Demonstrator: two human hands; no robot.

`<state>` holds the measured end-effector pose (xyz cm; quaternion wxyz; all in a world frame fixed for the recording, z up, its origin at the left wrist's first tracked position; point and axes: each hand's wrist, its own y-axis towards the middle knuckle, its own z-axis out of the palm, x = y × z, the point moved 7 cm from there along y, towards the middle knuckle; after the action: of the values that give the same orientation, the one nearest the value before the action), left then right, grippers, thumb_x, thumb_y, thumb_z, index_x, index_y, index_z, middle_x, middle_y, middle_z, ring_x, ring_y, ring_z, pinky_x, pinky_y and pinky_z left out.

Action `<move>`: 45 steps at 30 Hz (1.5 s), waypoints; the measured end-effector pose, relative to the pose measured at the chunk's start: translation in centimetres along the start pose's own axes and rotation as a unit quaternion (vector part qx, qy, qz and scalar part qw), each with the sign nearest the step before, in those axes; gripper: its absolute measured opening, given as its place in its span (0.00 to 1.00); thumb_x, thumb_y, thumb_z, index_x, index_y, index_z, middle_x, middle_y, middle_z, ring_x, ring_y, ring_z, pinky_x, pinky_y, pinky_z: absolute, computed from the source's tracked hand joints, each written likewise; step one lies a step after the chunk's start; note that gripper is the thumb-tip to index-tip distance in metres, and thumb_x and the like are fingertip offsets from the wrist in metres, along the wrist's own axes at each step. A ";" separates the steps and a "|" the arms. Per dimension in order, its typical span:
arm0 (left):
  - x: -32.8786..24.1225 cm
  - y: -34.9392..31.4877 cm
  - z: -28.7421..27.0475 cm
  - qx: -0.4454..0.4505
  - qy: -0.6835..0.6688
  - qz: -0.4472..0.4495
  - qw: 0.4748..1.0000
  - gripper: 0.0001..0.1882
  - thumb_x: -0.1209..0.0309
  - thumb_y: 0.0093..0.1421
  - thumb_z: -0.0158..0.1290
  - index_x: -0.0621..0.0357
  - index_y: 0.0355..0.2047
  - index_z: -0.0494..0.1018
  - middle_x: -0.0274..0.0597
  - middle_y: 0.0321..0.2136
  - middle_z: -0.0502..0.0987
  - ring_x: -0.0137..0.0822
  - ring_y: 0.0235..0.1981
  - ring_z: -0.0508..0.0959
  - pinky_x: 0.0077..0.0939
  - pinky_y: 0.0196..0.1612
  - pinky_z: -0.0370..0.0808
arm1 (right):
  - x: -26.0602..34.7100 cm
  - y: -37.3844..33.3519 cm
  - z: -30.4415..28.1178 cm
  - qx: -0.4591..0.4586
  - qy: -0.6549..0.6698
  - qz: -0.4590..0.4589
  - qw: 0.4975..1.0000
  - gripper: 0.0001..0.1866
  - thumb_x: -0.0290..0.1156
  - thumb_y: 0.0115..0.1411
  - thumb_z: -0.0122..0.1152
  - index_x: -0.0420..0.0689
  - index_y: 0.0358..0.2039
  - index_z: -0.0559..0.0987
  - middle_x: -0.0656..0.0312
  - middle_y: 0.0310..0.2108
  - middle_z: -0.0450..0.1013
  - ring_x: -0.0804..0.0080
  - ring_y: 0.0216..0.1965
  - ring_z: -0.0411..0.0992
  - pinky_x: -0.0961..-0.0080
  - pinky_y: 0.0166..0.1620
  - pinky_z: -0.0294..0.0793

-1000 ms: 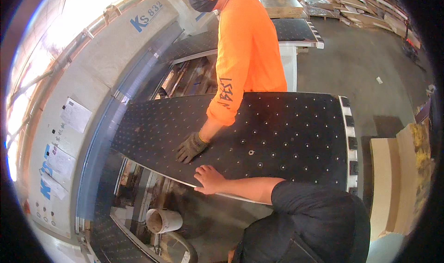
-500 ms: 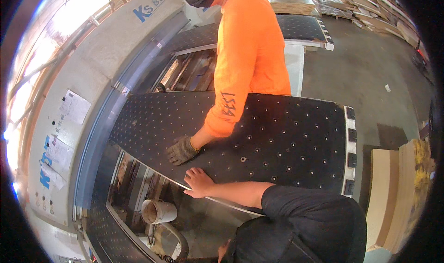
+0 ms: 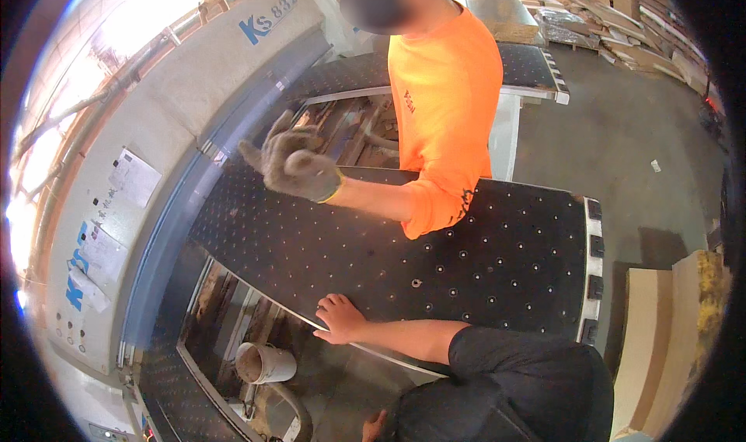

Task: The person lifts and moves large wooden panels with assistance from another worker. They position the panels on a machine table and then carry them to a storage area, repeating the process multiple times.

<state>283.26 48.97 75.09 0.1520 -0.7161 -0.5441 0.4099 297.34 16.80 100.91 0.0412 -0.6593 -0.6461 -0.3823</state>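
Observation:
My right hand (image 3: 340, 319) rests palm down on the near edge of a long black table panel (image 3: 373, 287), fingers laid over its surface and holding nothing. The panel is dotted with small light studs and has a pale metal rim. Only a small part of my left hand (image 3: 374, 426) shows at the lower edge, beside my black shirt, and its fingers are mostly hidden. Across the panel stands a co-worker in an orange long-sleeved top (image 3: 443, 108). Their gloved hand (image 3: 299, 158) is raised above the panel's far left part, with its fingers spread.
A big light-grey machine (image 3: 155, 131) with a blue-grey beam (image 3: 175, 217) runs along the left. Below the panel's near edge stands a white bucket (image 3: 276, 363) near a curved hose (image 3: 291, 407). Stacked boards (image 3: 645, 341) stand at the right; another studded table (image 3: 528, 65) lies beyond the co-worker.
The co-worker's gloved hand has lifted off the panel and moved up and away, and their body has turned. My right hand stays on the panel's edge; the whole view has shifted slightly.

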 end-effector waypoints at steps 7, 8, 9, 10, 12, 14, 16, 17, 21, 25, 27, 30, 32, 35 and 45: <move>2.4 3.2 -1.1 0.026 -0.017 0.025 0.999 0.35 0.42 0.61 0.57 0.52 0.61 0.72 0.60 0.57 0.73 0.59 0.60 0.72 0.56 0.57 0.72 | 0.6 0.1 0.3 -0.014 -0.015 0.005 1.000 0.25 0.50 0.58 0.67 0.44 0.47 0.81 0.56 0.56 0.70 0.53 0.62 0.63 0.51 0.65 0.63; 2.9 3.6 -1.4 0.030 -0.019 0.028 0.999 0.35 0.42 0.61 0.57 0.51 0.61 0.73 0.60 0.56 0.74 0.59 0.60 0.72 0.56 0.57 0.72 | 0.7 0.1 0.3 -0.017 -0.014 0.003 1.000 0.25 0.50 0.58 0.68 0.44 0.47 0.81 0.57 0.55 0.70 0.53 0.62 0.63 0.52 0.65 0.63; 3.4 3.9 -1.7 0.035 -0.021 0.031 0.999 0.35 0.42 0.61 0.57 0.51 0.61 0.73 0.60 0.56 0.74 0.59 0.60 0.72 0.56 0.57 0.72 | 0.7 0.2 0.4 -0.010 -0.018 0.007 1.000 0.25 0.50 0.58 0.68 0.45 0.47 0.81 0.57 0.55 0.71 0.54 0.62 0.63 0.52 0.65 0.63; 4.0 4.3 -2.0 0.037 -0.023 0.034 0.998 0.35 0.42 0.61 0.57 0.51 0.60 0.73 0.60 0.56 0.74 0.59 0.60 0.72 0.56 0.57 0.72 | 0.9 0.2 0.3 -0.023 -0.011 0.008 1.000 0.24 0.50 0.58 0.68 0.45 0.48 0.80 0.57 0.54 0.72 0.54 0.61 0.64 0.53 0.64 0.64; 5.2 4.9 -2.5 0.045 -0.027 0.038 0.998 0.34 0.42 0.61 0.57 0.50 0.60 0.73 0.60 0.55 0.74 0.59 0.59 0.73 0.56 0.56 0.72 | 1.2 0.3 0.5 -0.027 -0.024 0.000 0.999 0.24 0.50 0.58 0.67 0.46 0.48 0.80 0.58 0.54 0.72 0.54 0.61 0.65 0.54 0.64 0.65; 6.6 5.5 -3.0 0.050 -0.031 0.041 0.997 0.34 0.42 0.61 0.57 0.50 0.60 0.74 0.60 0.55 0.75 0.59 0.59 0.73 0.55 0.56 0.72 | 1.3 0.4 0.6 -0.030 -0.050 0.004 0.998 0.23 0.50 0.58 0.68 0.47 0.47 0.80 0.58 0.53 0.72 0.54 0.60 0.66 0.55 0.63 0.65; 8.0 6.2 -3.4 0.054 -0.034 0.040 0.997 0.33 0.42 0.61 0.57 0.49 0.60 0.74 0.60 0.54 0.75 0.59 0.58 0.74 0.55 0.56 0.72 | 1.6 0.5 0.8 -0.037 -0.046 -0.004 0.998 0.23 0.49 0.58 0.68 0.47 0.46 0.80 0.59 0.53 0.72 0.54 0.59 0.66 0.55 0.63 0.66; 8.7 6.6 -3.5 0.056 -0.036 0.038 0.997 0.33 0.42 0.61 0.57 0.49 0.60 0.74 0.60 0.54 0.75 0.59 0.58 0.74 0.55 0.56 0.72 | 1.7 0.5 1.0 -0.034 -0.050 -0.002 0.998 0.23 0.49 0.58 0.68 0.47 0.46 0.80 0.59 0.53 0.72 0.54 0.59 0.66 0.56 0.63 0.66; 12.1 7.8 -3.9 0.058 -0.040 0.024 0.997 0.32 0.43 0.61 0.58 0.48 0.59 0.75 0.60 0.53 0.76 0.59 0.57 0.75 0.54 0.55 0.73 | 2.1 0.6 1.1 -0.043 -0.055 -0.015 0.997 0.22 0.48 0.57 0.69 0.47 0.46 0.80 0.58 0.52 0.73 0.54 0.58 0.67 0.57 0.61 0.67; 16.0 8.6 -3.1 0.058 -0.030 0.017 0.998 0.32 0.43 0.61 0.58 0.47 0.59 0.75 0.60 0.52 0.77 0.59 0.56 0.76 0.54 0.55 0.73 | 1.9 0.9 0.8 -0.040 -0.063 -0.004 0.997 0.23 0.48 0.56 0.70 0.47 0.46 0.81 0.58 0.52 0.73 0.53 0.59 0.67 0.57 0.61 0.67; 16.9 9.2 -2.4 0.049 0.040 0.078 0.995 0.31 0.43 0.61 0.58 0.46 0.58 0.76 0.60 0.52 0.78 0.59 0.56 0.76 0.53 0.54 0.73 | 2.0 1.2 1.1 -0.018 -0.062 -0.004 0.998 0.24 0.48 0.55 0.71 0.47 0.46 0.81 0.57 0.53 0.73 0.53 0.59 0.67 0.57 0.61 0.67; 19.5 10.3 -0.3 0.083 0.017 0.019 0.996 0.28 0.46 0.64 0.54 0.44 0.59 0.75 0.55 0.48 0.81 0.56 0.50 0.80 0.50 0.51 0.77 | 2.4 1.5 0.9 -0.028 -0.049 0.003 0.998 0.24 0.48 0.55 0.71 0.46 0.46 0.81 0.56 0.53 0.73 0.52 0.59 0.67 0.55 0.61 0.67; 19.0 11.0 1.0 0.099 0.084 0.118 0.985 0.29 0.48 0.70 0.45 0.44 0.66 0.69 0.46 0.52 0.81 0.50 0.47 0.82 0.44 0.52 0.78 | 2.5 1.5 1.1 -0.029 -0.047 -0.001 0.998 0.23 0.47 0.55 0.72 0.46 0.46 0.82 0.57 0.53 0.74 0.52 0.59 0.67 0.55 0.62 0.66; 16.6 11.0 0.0 -0.031 0.072 0.278 0.957 0.29 0.50 0.66 0.52 0.47 0.64 0.72 0.47 0.55 0.80 0.47 0.51 0.81 0.44 0.54 0.78 | 2.2 1.3 1.5 -0.026 -0.046 0.011 0.999 0.23 0.46 0.55 0.72 0.45 0.45 0.82 0.57 0.53 0.73 0.52 0.59 0.66 0.54 0.62 0.66; 14.3 10.5 -11.0 -0.135 -0.141 -0.010 0.981 0.27 0.47 0.65 0.57 0.57 0.51 0.80 0.51 0.45 0.83 0.45 0.47 0.81 0.41 0.50 0.77 | 1.3 0.6 2.5 0.005 -0.047 0.001 0.999 0.23 0.46 0.58 0.69 0.43 0.47 0.80 0.55 0.56 0.70 0.51 0.61 0.64 0.53 0.63 0.63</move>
<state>299.41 60.64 68.92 -0.0199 -0.6596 -0.6175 0.4280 298.88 19.17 100.15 0.0149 -0.6766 -0.6490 -0.3476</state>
